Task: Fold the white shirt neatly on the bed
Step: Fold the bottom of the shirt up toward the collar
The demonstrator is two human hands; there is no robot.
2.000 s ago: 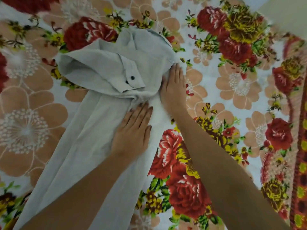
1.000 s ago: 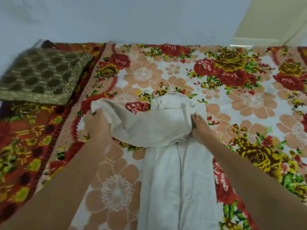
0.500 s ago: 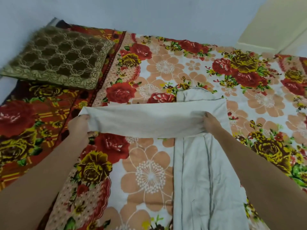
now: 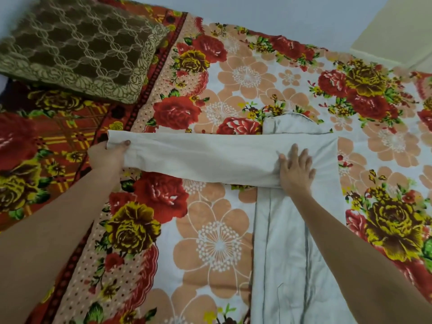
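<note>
Now: one sleeve stretched flat, both my hands on it

The white shirt (image 4: pixel 285 253) lies on the bed (image 4: pixel 217 244), a little right of the middle of my view. Its body is folded into a long narrow strip that runs from the bottom edge of my view up to the collar (image 4: pixel 289 123). One sleeve (image 4: pixel 210 157) crosses the top of that strip just below the collar. It reaches out to the left over the flowered sheet (image 4: pixel 149 230), nearly straight.

My left hand (image 4: pixel 107 155) grips the far end of the sleeve at the cuff. The thumb (image 4: pixel 122 145) lies on top of the cloth, and the other fingers are tucked beneath it, where I cannot see them. A short bit of cuff sticks out past the thumb.

My right hand (image 4: pixel 295 169) lies palm down on the sleeve where it crosses the shirt's body. The fingers are straight, slightly spread and pointing away from me. It has hold of nothing and only presses the cloth flat. Just right of it, the fold ends in a squared edge.

A brown pillow (image 4: pixel 77 47) with a pale lace pattern sits at the top left of the bed, well apart from the shirt. A pale wall (image 4: pixel 257 10) stands beyond the bed's far edge.
</note>
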